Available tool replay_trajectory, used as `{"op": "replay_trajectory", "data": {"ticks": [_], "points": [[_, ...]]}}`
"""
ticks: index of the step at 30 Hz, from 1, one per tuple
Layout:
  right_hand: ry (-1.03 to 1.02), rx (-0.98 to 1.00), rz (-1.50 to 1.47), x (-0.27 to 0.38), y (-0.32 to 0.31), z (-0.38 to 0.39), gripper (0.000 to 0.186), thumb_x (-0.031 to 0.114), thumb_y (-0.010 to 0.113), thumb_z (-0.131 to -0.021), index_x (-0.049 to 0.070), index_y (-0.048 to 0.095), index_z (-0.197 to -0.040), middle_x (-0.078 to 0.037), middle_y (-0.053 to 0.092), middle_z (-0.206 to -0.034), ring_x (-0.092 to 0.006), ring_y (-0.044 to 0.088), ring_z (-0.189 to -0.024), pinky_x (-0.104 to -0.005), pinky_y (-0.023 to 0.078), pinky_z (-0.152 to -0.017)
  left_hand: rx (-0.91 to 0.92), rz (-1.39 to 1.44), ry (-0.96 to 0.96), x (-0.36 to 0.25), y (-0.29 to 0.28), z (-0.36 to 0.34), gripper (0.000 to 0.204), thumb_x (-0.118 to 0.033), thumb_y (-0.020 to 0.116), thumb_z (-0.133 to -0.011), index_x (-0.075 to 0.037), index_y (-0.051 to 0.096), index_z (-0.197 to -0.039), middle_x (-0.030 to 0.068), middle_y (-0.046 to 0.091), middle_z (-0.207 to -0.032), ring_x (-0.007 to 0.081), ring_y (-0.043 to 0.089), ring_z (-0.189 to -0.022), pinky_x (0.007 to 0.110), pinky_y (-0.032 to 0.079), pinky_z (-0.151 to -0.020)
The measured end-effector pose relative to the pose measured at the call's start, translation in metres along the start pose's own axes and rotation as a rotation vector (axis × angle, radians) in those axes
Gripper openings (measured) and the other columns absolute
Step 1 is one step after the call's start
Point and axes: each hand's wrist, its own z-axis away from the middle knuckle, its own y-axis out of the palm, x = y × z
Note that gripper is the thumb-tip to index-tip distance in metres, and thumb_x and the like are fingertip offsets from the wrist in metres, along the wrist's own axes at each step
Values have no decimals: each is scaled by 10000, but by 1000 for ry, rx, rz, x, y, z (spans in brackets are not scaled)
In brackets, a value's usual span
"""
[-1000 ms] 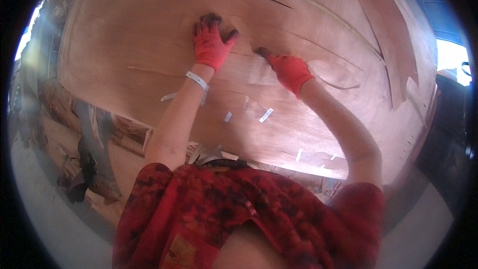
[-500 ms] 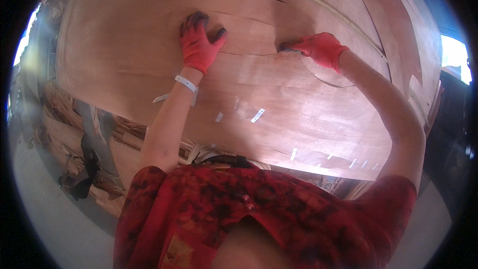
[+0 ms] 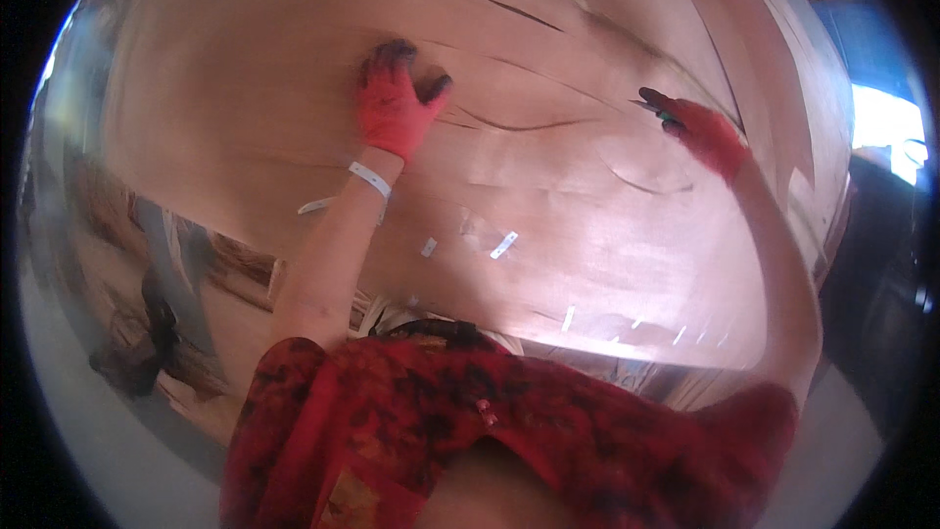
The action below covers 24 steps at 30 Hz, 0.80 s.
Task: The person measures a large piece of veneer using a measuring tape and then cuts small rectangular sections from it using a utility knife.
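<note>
The wood veneer sheet (image 3: 264,108), thin, reddish-brown and glossy toward the near right, lies spread before the person, beneath both hands; its surface shows a dark split (image 3: 519,13) on the far side, a curved gap (image 3: 519,125) between the hands and white tape strips (image 3: 504,245) nearer the body. The red-gloved left hand (image 3: 395,108) rests on it, fingers spread, grasping nothing. The right hand (image 3: 697,127) has its fingers closed around a slim tool (image 3: 669,118), part green; contact with the sheet cannot be confirmed.
</note>
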Motion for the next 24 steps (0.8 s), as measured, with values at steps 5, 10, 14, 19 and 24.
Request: {"op": "replay_trajectory", "data": {"ticks": [5,10,14,19,24], "points": [[-349,-328,-194,111,9,-70,557,168,578,-985,336,447,-1500,-96,621,-1141,-332,634,-1062,-444,541,-866,-73,15,22,-3,3,3,941,-542,759,-809,-46,367,-1507,216,476,-1471,422,423,-1367,542,321,-1158],[-495,-352,78,162,7,-159,486,133,589,-951,329,562,-1395,-71,601,-1167,-284,627,-1063,-415,548,-825,-95,35,43,-1,9,0,983,-526,778,-787,-38,340,-1520,218,485,-1458,405,439,-1362,531,317,-1163],[-562,-368,202,191,5,-184,461,149,562,-961,351,576,-1375,-41,601,-1162,-267,617,-1099,-389,552,-842,-115,36,36,5,10,2,987,-516,791,-768,-41,351,-1513,212,495,-1445,385,465,-1341,534,322,-1156],[-482,-278,242,200,9,-204,457,184,498,-985,366,559,-1400,-66,601,-1225,-290,599,-1189,-431,552,-896,-119,54,39,2,13,1,980,-516,784,-765,-41,347,-1503,166,498,-1448,353,448,-1367,525,293,-1173],[-442,-301,231,190,19,-199,475,174,499,-970,345,555,-1409,-71,599,-1229,-306,602,-1165,-442,550,-903,-109,35,27,2,15,6,986,-531,776,-777,-36,351,-1516,223,505,-1431,408,463,-1330,540,334,-1145]]}}
